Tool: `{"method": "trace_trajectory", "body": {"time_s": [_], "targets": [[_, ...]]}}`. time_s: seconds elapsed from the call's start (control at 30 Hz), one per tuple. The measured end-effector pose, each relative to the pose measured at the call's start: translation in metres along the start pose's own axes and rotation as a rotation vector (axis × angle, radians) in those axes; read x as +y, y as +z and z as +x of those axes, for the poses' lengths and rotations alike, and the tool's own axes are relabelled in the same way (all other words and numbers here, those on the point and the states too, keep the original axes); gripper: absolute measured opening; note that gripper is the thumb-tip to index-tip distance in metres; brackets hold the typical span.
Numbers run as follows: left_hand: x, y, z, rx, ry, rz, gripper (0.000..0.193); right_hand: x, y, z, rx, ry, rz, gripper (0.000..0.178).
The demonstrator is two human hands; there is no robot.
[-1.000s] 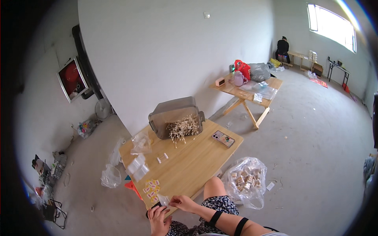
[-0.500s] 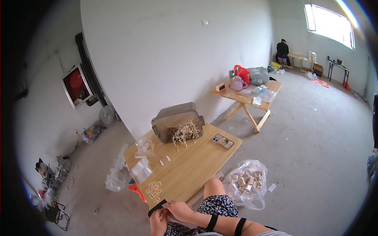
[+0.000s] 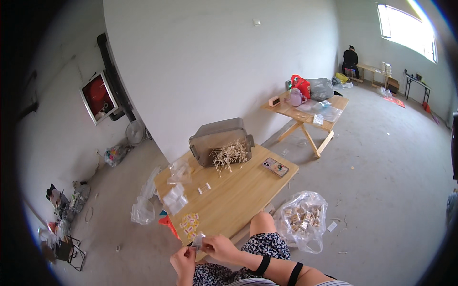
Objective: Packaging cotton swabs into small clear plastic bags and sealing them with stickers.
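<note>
At the table's near left corner, a small clear plastic bag [image 3: 197,241] is between my two hands. My right hand [image 3: 218,248] pinches it from the right, fingers closed. My left hand [image 3: 183,262] is closed at its lower left edge, the fingertips partly hidden. Just beyond them lie several small yellow-and-white cards [image 3: 189,224]. Farther up sits a pile of clear plastic bags [image 3: 175,198], and beside it a few short white-tipped pieces [image 3: 204,188]. A tipped grey translucent bin [image 3: 217,128] at the back spills wooden-stick cotton swabs [image 3: 230,155].
A phone [image 3: 275,167] rests at the right of the wooden table [image 3: 238,200]. On the floor to the right, an open plastic bag [image 3: 317,238] holds several small packs [image 3: 303,217]. A second table [image 3: 286,114] carries bags; a person [image 3: 350,59] sits far off.
A clear plastic bag now shows between my hands, where a dark strip was seen before. My hands have moved slightly apart. The whole view has shifted a little.
</note>
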State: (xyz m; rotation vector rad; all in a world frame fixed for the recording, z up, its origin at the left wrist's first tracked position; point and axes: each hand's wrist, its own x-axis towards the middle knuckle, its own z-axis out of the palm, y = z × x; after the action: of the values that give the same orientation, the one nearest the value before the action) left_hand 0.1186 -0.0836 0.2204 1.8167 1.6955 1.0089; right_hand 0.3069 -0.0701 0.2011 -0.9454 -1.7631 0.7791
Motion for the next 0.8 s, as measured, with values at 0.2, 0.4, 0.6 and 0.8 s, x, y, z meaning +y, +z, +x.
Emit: {"method": "trace_trajectory", "body": {"time_s": [0.2, 0.4, 0.6, 0.8], "targets": [[0.050, -0.013, -0.006, 0.039, 0.613, 0.269, 0.092, 0.003, -0.021, 0.007, -0.344, 0.210, 0.226, 0.017], [0.027, -0.013, -0.017, -0.171, 0.482, 0.090, 0.107, 0.000, -0.018, -0.003, -0.486, 0.295, 0.649, 0.014], [0.025, -0.025, -0.019, -0.147, 0.465, 0.248, 0.081, 0.017, -0.004, -0.002, -0.492, 0.334, 0.494, 0.012], [0.013, -0.035, -0.018, -0.058, 0.479, 0.298, 0.074, 0.015, 0.007, 0.007, -0.500, 0.409, 0.453, 0.016]]}}
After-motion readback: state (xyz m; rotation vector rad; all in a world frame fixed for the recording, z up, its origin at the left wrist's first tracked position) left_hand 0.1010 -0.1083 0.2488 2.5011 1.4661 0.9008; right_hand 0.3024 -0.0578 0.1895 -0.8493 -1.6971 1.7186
